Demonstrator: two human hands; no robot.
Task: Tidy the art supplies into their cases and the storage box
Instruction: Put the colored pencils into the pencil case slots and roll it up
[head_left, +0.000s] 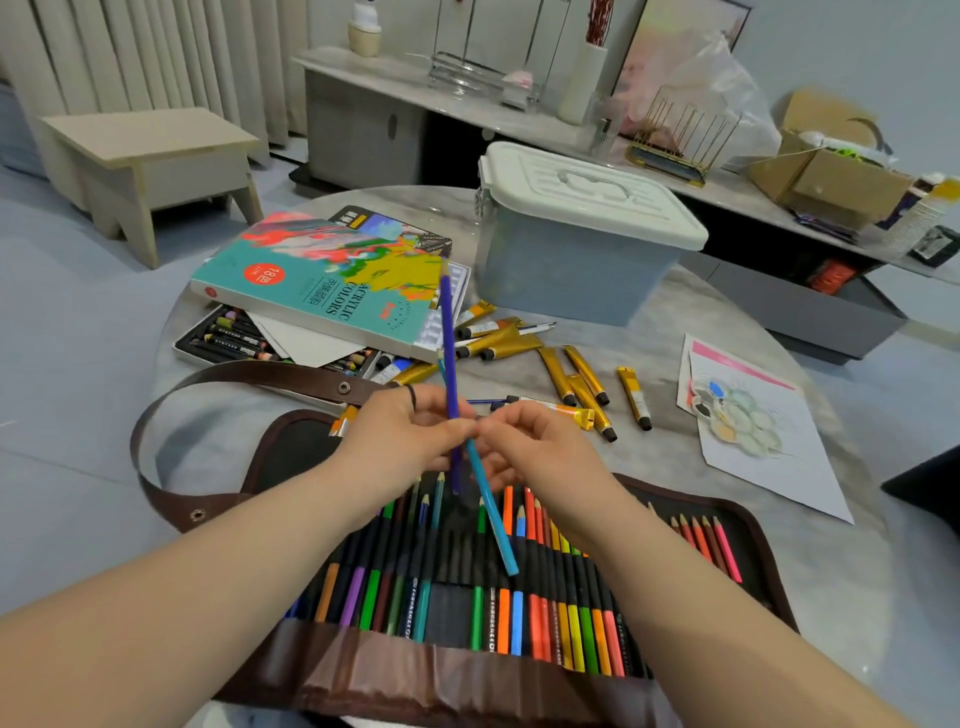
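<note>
A closed storage box (566, 270) stood at the back of the counter (649, 312), beside a tilted acrylic paint box (311, 275) lying over a pastel tray (228, 338). Gold paint tubes (584, 371) lay scattered between them and the hands, and a palette (737, 415) rested on paper at the right. Over the open pencil roll (467, 675), the left hand (400, 436) curled its fingers (431, 410) round an upright purple pencil (448, 332). The right hand (535, 447) pinched a slanting teal pencil (496, 519) that crossed the purple one.
</note>
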